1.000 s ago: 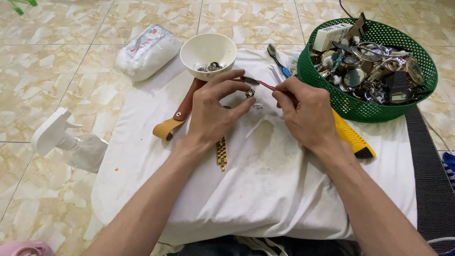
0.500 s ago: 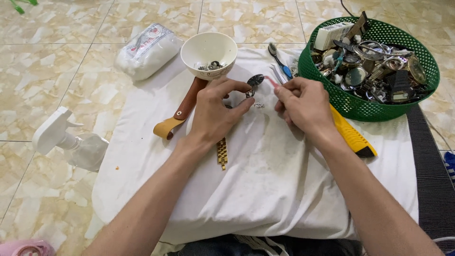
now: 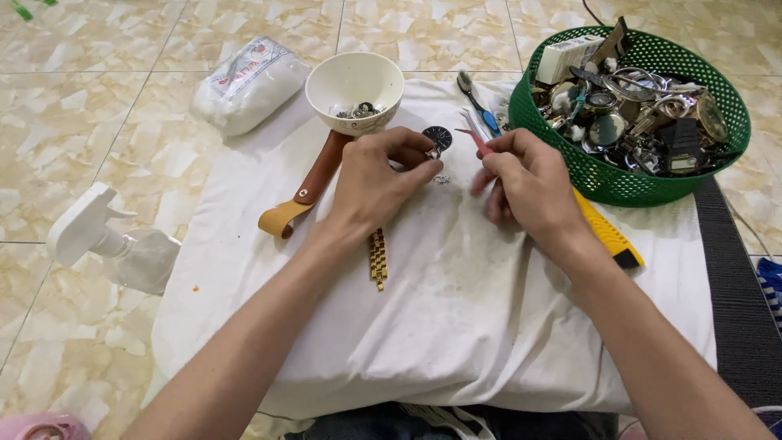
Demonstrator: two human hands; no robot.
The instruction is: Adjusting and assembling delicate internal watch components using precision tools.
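Observation:
My left hand (image 3: 381, 180) pinches a small round dark watch dial (image 3: 437, 138) between thumb and fingers, just above the white cloth (image 3: 456, 310). My right hand (image 3: 528, 184) holds red-handled tweezers (image 3: 475, 140) whose tip points toward the dial, a short gap away. A tiny metal part (image 3: 442, 178) lies on the cloth between the hands. A gold metal watch band (image 3: 377, 259) sticks out from under my left wrist.
A white bowl (image 3: 355, 85) with small parts and a brown leather strap (image 3: 308, 184) sit behind my left hand. A green basket (image 3: 652, 175) of watches stands at the right, a yellow utility knife (image 3: 609, 236) beside it. A spray bottle (image 3: 110, 239) and white bag (image 3: 248, 81) lie on the tiles.
My right hand drew the tweezers back from the dial and slightly right. The left hand turned, so the dark dial now shows at its fingertips.

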